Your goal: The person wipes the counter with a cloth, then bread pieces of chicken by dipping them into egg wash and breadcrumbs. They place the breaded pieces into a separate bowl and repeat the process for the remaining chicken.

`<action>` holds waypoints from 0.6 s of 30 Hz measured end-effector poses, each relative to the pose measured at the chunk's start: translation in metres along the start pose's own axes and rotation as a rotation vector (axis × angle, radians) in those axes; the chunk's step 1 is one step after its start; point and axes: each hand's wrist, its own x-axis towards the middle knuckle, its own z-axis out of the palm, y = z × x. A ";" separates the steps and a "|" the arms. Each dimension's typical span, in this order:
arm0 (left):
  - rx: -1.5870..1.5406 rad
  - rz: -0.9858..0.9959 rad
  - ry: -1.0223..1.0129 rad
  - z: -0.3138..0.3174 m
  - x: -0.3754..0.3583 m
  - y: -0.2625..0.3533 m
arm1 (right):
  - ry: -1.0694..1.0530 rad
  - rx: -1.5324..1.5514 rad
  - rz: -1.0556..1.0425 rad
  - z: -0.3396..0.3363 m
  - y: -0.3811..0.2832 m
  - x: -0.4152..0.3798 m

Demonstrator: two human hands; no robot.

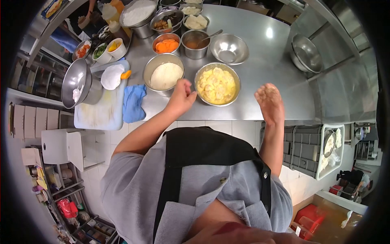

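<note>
My left hand [181,99] is beside the right rim of a metal bowl of pale crumbs or flour [166,76]. Its fingers are loosely bent, the thumb stands apart from them, and nothing shows between them. Just right of it is a metal bowl of pieces in yellow, egg-like liquid [217,84]. Over the table's front right part, my right hand [270,103] is raised with the palm up and nothing seen in it. Its fingertips look coated with a pale residue.
Behind these bowls stand sliced carrots [166,45], a metal pot with a spoon [196,44] and a bare metal bowl [229,49]. At left lie a cutting board [99,110], a blue cloth [134,103] and a tilted metal bowl [76,83]. A grey crate [302,148] stands right of me.
</note>
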 end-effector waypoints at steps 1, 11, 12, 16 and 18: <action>-0.236 -0.232 -0.061 0.000 -0.008 -0.007 | 0.003 -0.205 -0.003 0.009 0.003 0.005; -0.929 -0.353 -0.080 0.043 -0.001 -0.018 | -0.310 -1.686 -0.278 0.067 0.082 0.097; -0.928 -0.357 -0.095 0.043 -0.005 -0.018 | -0.264 -1.682 -0.331 0.068 0.083 0.108; -0.914 -0.372 -0.157 0.035 -0.029 -0.019 | -0.162 -1.790 -0.246 0.084 0.071 0.135; -0.916 -0.390 -0.188 0.029 -0.042 -0.019 | -0.116 -1.943 -0.216 0.089 0.071 0.145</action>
